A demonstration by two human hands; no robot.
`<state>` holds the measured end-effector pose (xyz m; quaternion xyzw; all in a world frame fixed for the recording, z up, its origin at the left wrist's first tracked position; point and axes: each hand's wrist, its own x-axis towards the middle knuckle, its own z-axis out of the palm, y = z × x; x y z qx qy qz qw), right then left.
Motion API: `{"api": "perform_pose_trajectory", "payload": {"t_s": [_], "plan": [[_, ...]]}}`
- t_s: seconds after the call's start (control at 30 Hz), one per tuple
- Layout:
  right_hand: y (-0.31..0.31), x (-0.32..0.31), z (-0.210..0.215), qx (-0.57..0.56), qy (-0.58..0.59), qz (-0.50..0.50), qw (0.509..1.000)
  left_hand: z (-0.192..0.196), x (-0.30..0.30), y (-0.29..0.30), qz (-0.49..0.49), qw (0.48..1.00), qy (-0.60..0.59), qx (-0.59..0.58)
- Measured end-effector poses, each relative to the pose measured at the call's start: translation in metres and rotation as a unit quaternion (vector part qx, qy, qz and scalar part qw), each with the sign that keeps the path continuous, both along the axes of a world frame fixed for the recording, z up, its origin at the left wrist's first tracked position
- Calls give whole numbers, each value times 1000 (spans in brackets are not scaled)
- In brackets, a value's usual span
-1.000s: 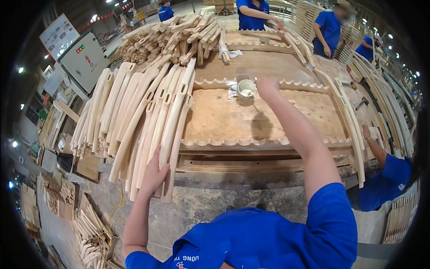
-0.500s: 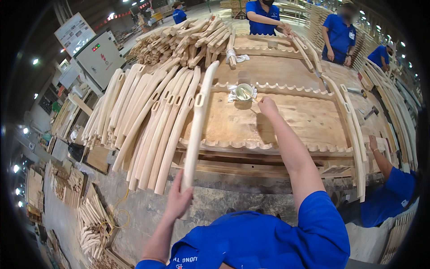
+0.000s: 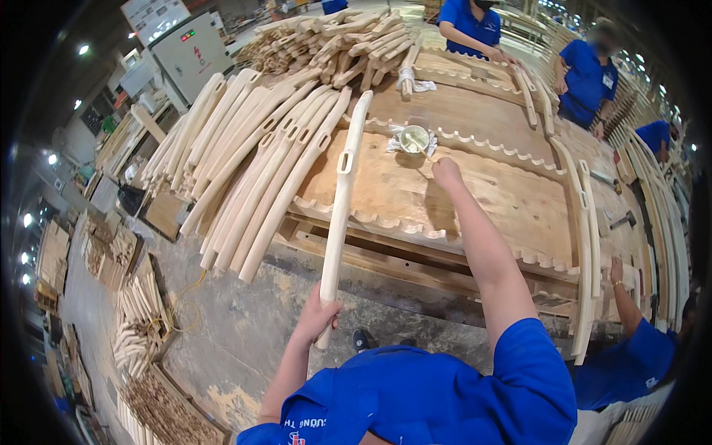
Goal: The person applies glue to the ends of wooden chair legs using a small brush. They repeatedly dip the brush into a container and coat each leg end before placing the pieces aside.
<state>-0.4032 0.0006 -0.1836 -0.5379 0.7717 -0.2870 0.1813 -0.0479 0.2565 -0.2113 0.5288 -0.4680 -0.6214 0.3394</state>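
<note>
My left hand (image 3: 319, 315) is closed around the near end of a long, pale wooden chair leg (image 3: 340, 215). The leg slants away over the bench edge and has an oval slot near its far end. My right hand (image 3: 446, 172) pinches a thin stick (image 3: 426, 157), perhaps a brush; its far end dips into a small round cup (image 3: 411, 139) of pale, creamy stuff. Under the cup lies a crumpled white cloth (image 3: 394, 144). More slotted legs (image 3: 259, 159) lean in a row left of the one I hold.
Scalloped wooden strips (image 3: 400, 226) cross the plywood bench top (image 3: 504, 200). Behind is a heap of wooden parts (image 3: 326, 44). Legs (image 3: 584, 237) and a hammer (image 3: 623, 220) lie at the right. Co-workers in blue stand across (image 3: 475, 26) and at the right (image 3: 630, 363).
The whole view has shifted and tilted slightly. My left hand and the leg sit a little farther right in it. My right hand still keeps the stick in the cup.
</note>
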Motion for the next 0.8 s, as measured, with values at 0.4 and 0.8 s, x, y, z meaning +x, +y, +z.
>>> {"api": "perform_pose_trajectory", "payload": {"t_s": [0.4, 0.8], "plan": [[1, 1, -11, -116, -17, -11, 993, -67, -22, 25, 76, 995, 33, -54], [15, 0, 9, -130, 46, -39, 990, -76, -21, 20, 44, 997, 10, -66]]}}
